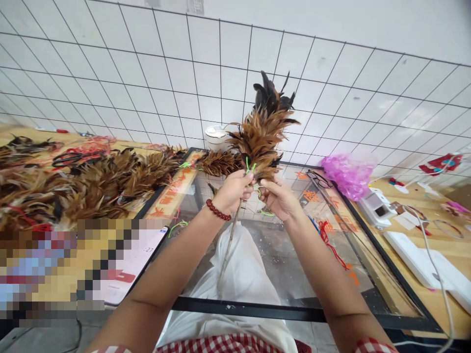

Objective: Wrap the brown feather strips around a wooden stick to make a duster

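Note:
A feather duster point(263, 128) of brown and black feathers stands upright in front of me on a thin stick point(228, 243) that slants down toward my lap. My left hand point(233, 190), with a red bead bracelet on the wrist, is closed round the base of the feathers. My right hand point(277, 198) is closed just beside it at the same base, pinching a green string point(251, 167) that loops round the feathers.
A large heap of loose brown feathers point(88, 184) lies on the wooden table to the left. A glass tabletop in a black frame point(243, 310) is below my hands. A pink plastic bag point(348, 172), glasses point(318, 178), white devices and cables lie at the right.

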`<state>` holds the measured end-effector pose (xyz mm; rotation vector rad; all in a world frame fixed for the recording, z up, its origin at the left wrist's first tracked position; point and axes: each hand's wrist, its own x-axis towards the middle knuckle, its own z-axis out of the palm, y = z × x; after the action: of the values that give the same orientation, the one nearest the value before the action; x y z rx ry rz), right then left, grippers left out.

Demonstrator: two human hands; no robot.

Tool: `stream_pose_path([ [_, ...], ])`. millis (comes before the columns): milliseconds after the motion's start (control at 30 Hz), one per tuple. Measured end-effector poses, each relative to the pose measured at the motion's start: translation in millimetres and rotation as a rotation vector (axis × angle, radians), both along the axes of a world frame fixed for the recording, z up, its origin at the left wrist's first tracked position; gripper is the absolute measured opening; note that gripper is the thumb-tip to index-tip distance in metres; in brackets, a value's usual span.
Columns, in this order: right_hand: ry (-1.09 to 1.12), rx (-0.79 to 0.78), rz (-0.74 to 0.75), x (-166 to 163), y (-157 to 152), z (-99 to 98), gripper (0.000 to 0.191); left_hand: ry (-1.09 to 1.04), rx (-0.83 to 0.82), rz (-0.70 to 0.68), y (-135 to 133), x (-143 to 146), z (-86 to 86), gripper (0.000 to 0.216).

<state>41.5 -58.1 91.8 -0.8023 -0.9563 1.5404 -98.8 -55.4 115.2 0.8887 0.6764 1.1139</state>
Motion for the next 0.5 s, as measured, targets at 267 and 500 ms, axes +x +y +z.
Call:
stream_pose_path([
  [267, -0.156, 0.356, -0.279, -1, -1, -1.4, 0.021, 0.066, 0.026, -0.143, -6, 7, -3.0, 0.026],
  [500, -0.273, 0.446, -0.438, -1, 1, -8.3, 0.017, 0.237, 0.078, -0.038, -9, 12, -5.6, 0.02],
])
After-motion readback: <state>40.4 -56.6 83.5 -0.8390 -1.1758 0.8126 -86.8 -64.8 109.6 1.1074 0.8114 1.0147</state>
